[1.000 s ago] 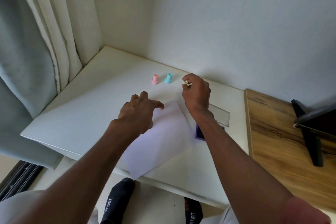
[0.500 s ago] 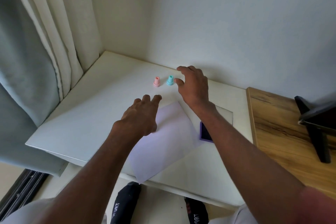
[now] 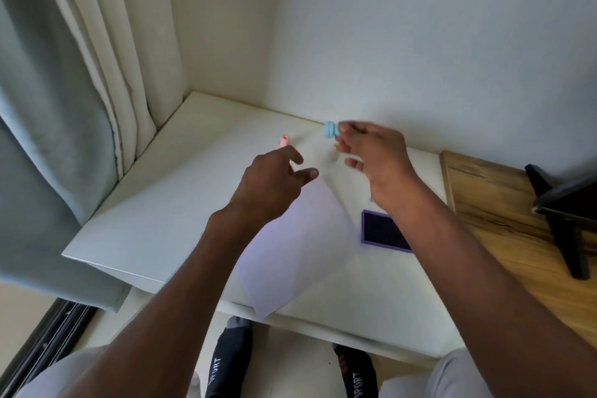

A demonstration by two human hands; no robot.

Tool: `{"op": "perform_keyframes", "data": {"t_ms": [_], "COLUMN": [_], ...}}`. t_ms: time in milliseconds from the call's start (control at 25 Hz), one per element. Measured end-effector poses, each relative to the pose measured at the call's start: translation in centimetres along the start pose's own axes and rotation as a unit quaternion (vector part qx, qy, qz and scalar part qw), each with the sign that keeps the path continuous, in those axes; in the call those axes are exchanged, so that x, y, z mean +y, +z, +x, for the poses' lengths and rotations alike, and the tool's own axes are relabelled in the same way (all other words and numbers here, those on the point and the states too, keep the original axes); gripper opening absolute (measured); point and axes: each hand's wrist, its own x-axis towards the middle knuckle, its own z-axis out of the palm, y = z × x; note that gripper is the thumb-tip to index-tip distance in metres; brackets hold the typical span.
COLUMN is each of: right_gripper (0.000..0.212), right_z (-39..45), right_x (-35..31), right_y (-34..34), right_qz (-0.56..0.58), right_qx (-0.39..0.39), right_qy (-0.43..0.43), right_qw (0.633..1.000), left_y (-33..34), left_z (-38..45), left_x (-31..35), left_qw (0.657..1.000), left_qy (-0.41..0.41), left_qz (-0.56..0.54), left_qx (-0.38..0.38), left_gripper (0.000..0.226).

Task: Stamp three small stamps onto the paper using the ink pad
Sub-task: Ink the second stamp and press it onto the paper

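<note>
My right hand [image 3: 374,155] pinches a small teal stamp [image 3: 330,129] at its fingertips, lifted above the back of the white table [image 3: 155,220]. A pink stamp [image 3: 284,141] stands on the table just beyond my left hand [image 3: 271,184], which hovers with fingers spread over the top corner of the white paper [image 3: 290,245]. The paper lies tilted, its lower corner over the table's front edge. A purple ink pad [image 3: 378,231] lies open right of the paper, partly hidden by my right forearm. I see no third stamp.
Curtains [image 3: 64,107] hang along the left side and a wall stands close behind the table. A wooden surface [image 3: 504,236] adjoins on the right, bearing a black stand [image 3: 562,216]. My knees and socked feet show below the front edge.
My right hand let go of a small pale stamp, reached to the teal stamp and lifted it off the table. My left hand rose a little toward the pink stamp.
</note>
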Motion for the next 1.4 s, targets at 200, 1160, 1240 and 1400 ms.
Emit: {"op": "perform_keyframes", "data": {"t_ms": [200,1160,1240,1400], "right_gripper": [0.019,0.028,0.029,0.030], "right_z": [-7.4,-5.4,-5.4,-5.4], "right_x": [2.6,4.4,4.7,4.9], "right_y": [-4.9,-10.5,-9.9,-9.3], "right_qz": [0.151,-0.480,-0.502,-0.517], "right_qx": [-0.063,-0.058,-0.066,-0.064], "right_qy": [0.239,-0.056,-0.061,-0.060], "right_qw": [0.957,0.874,0.860,0.851], "left_y": [1.8,7.3,7.3,6.7], "left_z": [-1.2,-1.2,-1.0,-0.9], "left_x": [3.3,2.8,2.1,1.6], "left_qw": [0.979,0.967,0.957,0.947], "left_qy": [0.062,0.075,0.083,0.091], "left_qz": [-0.175,0.139,0.171,0.184], "left_qx": [-0.085,-0.202,-0.219,-0.246], "left_gripper": [0.034,0.058,0.058,0.059]}}
